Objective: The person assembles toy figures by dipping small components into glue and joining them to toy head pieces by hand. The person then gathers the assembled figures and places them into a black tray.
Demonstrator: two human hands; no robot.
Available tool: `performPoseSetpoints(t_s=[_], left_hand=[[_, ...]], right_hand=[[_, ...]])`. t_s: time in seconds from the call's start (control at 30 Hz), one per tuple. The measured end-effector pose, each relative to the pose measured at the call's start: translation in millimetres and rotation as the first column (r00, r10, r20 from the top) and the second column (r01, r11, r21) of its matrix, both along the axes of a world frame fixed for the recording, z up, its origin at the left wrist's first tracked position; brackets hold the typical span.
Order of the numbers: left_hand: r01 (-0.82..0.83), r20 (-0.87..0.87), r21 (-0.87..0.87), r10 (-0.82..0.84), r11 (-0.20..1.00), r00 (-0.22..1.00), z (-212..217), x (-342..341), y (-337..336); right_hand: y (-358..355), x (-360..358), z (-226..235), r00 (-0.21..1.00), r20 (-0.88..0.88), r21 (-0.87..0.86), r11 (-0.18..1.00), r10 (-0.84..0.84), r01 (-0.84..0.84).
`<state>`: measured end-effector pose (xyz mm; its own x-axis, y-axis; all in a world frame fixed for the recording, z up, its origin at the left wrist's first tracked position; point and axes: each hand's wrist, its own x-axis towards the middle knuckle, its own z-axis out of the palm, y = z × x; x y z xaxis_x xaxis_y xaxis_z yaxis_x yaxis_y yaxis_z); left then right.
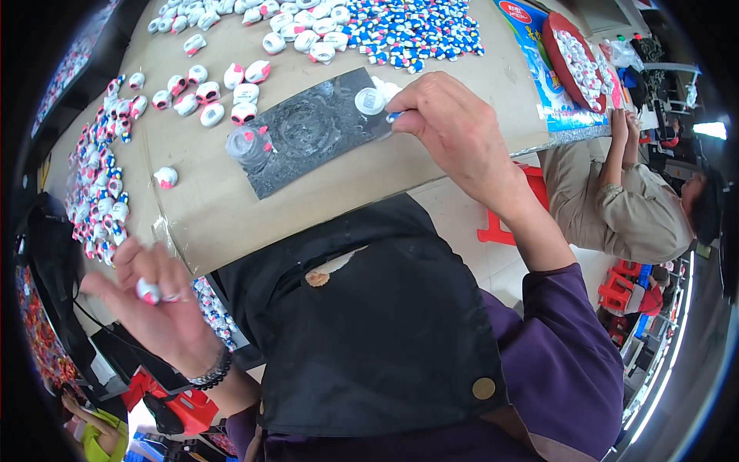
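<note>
My right hand (454, 127) pinches a small blue-and-white piece (393, 117) between thumb and forefinger. It is just beside a small see-through cup (369, 101) with something white in it, at the right end of a dark stone-like slab (308, 127). Off the table's front left edge, my left hand (158, 300) is turned palm up. Its curled fingers hold a small white figurine piece (147, 291) with pink on it. At the slab's left end stands another see-through cup (242, 143), with small pink bits (263, 132) next to it.
Several white-and-pink figurine pieces (208, 92) lie beyond the slab, and one (165, 177) sits to its left. A pile of assembled figurines (96, 192) lines the left edge. Blue-and-white pieces (416, 35) are heaped at the back. A red tray (566, 58) stands right. Another person (635, 204) sits nearby.
</note>
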<state>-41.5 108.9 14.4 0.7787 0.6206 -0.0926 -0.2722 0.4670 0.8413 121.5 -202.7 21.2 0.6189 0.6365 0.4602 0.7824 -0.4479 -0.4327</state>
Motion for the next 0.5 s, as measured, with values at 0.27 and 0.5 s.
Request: performPoseSetpoints(t_s=[0.27,0.5], left_hand=[[0.480,0.042,-0.342,-0.497,0.808,0.867,14.6,0.8,-51.6],[0.496,-0.065,-0.098,-0.503,0.863,0.862,6.8,-4.0,-60.0]], right_hand=[[14.3,0.0,-4.4,0.991,0.115,-0.252,0.967,0.067,-0.036],[20.3,0.9,-2.5,0.995,0.065,-0.230,0.972,0.071,-0.054]])
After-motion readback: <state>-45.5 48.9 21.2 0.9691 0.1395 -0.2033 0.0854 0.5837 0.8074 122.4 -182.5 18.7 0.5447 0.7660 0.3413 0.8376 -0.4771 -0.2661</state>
